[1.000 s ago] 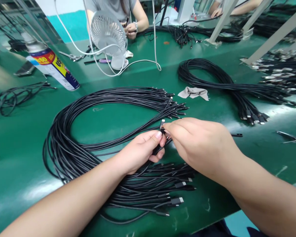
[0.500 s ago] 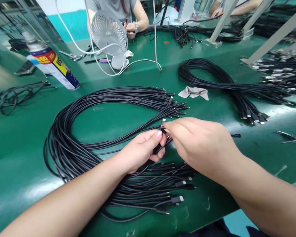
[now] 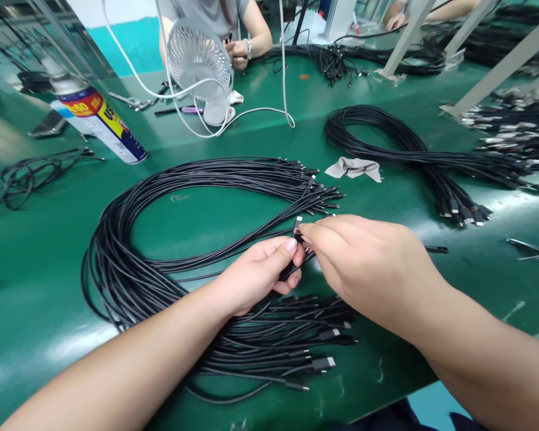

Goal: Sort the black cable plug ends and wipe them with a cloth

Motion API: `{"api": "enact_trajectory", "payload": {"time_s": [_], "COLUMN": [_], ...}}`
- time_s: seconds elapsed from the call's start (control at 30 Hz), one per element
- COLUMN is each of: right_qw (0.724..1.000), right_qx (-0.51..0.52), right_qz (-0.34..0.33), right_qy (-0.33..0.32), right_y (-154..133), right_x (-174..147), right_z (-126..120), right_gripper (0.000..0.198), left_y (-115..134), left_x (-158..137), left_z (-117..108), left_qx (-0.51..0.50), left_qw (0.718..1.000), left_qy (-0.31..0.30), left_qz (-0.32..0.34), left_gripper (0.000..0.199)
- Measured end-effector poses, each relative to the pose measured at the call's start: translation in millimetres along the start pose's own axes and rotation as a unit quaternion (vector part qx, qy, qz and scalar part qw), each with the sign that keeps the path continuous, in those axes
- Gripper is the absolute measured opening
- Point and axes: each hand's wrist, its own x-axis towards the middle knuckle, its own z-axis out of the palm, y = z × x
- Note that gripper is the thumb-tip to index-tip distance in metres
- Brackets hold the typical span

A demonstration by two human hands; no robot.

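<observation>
My left hand (image 3: pixel 269 263) is closed around a black cable, thumb and fingers pinching near its connector (image 3: pixel 297 225), whose metal tip points up. Close against it, my right hand (image 3: pixel 363 257) is closed, fingertips meeting at the connector. The end of a slim black tool (image 3: pixel 436 249) juts out past the right side of that hand; its working tip is hidden by my fingers. Beneath and around both hands lies a large curved bundle of black cables (image 3: pixel 117 239), with loose connector ends (image 3: pixel 324 363) toward the right.
A second cable bundle (image 3: pixel 372 129) lies at the back right, beside a grey cloth scrap (image 3: pixel 354 169). Metal tweezers (image 3: pixel 530 248) rest at the right. A spray can (image 3: pixel 101 120) and a small fan (image 3: pixel 198 60) stand farther back. Across the table sits a person (image 3: pixel 206 15).
Both hands hold nearly the same pose at the connector. The right hand has turned slightly, and the black tool's end reaches a little farther right.
</observation>
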Motion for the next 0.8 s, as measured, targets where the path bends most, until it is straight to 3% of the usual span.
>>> {"api": "enact_trajectory", "payload": {"time_s": [0.57,0.7,0.8], "right_qw": [0.999,0.986,0.947], "right_qx": [0.019,0.128,0.264], "right_qz": [0.031,0.109,0.172], "right_qy": [0.009,-0.019,-0.055], "right_y": [1.8,9.2,15.2], "right_x": [3.3,5.3,7.8], "right_z": [-2.5,-1.7,5.5], "right_gripper": [0.025,0.023,0.017], "left_y": [-1.0,-0.5,-0.8], "left_x": [0.2,-0.1,0.3], "left_z": [-1.4,-1.9,-1.6], "left_qx": [-0.01,-0.019,-0.019], "left_qw": [1.0,1.0,1.0], "left_qy": [-0.003,-0.012,-0.016], "left_qz": [0.003,0.011,0.014], "left_gripper": [0.035,0.035,0.037]}}
